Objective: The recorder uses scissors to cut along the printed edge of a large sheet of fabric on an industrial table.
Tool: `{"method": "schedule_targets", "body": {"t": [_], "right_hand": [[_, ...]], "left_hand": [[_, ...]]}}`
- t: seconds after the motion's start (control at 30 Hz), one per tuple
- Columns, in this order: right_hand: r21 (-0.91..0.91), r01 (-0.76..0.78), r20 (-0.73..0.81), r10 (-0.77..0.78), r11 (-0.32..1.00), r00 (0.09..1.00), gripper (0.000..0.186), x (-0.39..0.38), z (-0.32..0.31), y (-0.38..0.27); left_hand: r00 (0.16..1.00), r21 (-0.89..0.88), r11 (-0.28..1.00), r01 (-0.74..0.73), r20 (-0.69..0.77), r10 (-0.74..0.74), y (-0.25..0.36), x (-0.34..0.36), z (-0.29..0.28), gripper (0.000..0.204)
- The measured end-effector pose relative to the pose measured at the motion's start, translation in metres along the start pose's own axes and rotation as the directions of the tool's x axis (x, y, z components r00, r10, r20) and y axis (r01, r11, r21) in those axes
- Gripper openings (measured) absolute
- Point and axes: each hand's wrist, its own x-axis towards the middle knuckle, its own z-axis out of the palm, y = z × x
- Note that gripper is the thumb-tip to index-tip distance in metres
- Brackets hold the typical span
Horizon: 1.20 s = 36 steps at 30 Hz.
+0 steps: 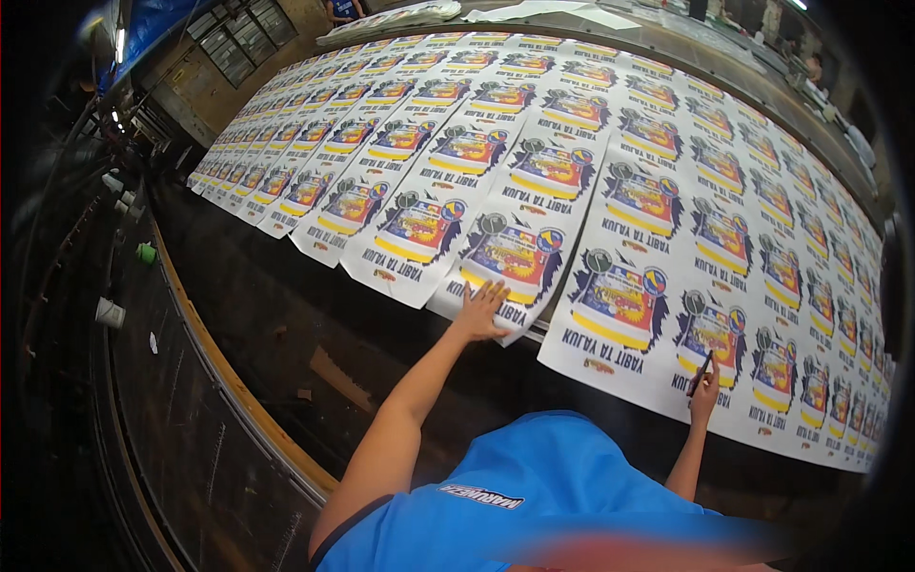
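Observation:
A long white sheet of printed material (610,367) spreads over the table, covered in repeating colourful emblems in blue, yellow and red. Its left part lies in overlapping strips with separate near ends. My left hand (483,310) rests flat, fingers spread, on the near end of one printed strip (510,214). Just right of that strip, a narrow gap divides it from the wide uncut part. Over the near edge of this wide part, my right hand (705,393) is closed around a slim dark tool (701,372), pen-like in shape; its exact kind is too small to tell.
A dark trough with a wooden rail (229,381) runs along the left. A green roll (146,253) and a white cup-like container (111,313) sit beyond it. Stacked sheets (391,21) lie at the far edge. A person in blue (343,10) is in the background.

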Motion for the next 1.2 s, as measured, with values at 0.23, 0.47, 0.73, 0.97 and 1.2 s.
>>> {"method": "schedule_targets", "body": {"t": [0.23, 0.47, 0.73, 0.97, 1.2], "right_hand": [[-0.136, -0.127, -0.022, 0.126, 0.982, 0.992, 0.052, -0.107, -0.059, -0.012], [-0.091, -0.147, -0.073, 0.141, 0.985, 0.987, 0.050, -0.173, -0.081, -0.013], [-0.083, -0.314, 0.177, 0.324, 0.946, 0.929, 0.061, -0.220, -0.075, 0.015], [0.074, -0.539, 0.343, 0.486, 0.839, 0.804, 0.066, -0.226, -0.040, 0.049], [0.339, -0.450, 0.446, 0.280, 0.826, 0.850, 0.058, -0.167, 0.020, -0.024]], "left_hand": [[0.984, -0.120, 0.990, 0.071, 0.171, -0.050, 0.068, 0.004, -0.010, 0.113], [0.999, 0.002, 1.000, 0.018, -0.046, -0.018, 0.085, -0.009, 0.021, 0.116], [0.986, -0.032, 0.996, 0.087, 0.149, -0.081, 0.079, 0.006, 0.022, 0.118], [0.986, -0.240, 0.962, -0.129, -0.139, 0.098, 0.185, 0.032, 0.004, 0.096], [0.868, -0.099, 0.863, -0.495, -0.101, 0.486, 0.339, 0.029, 0.043, 0.103]]}}
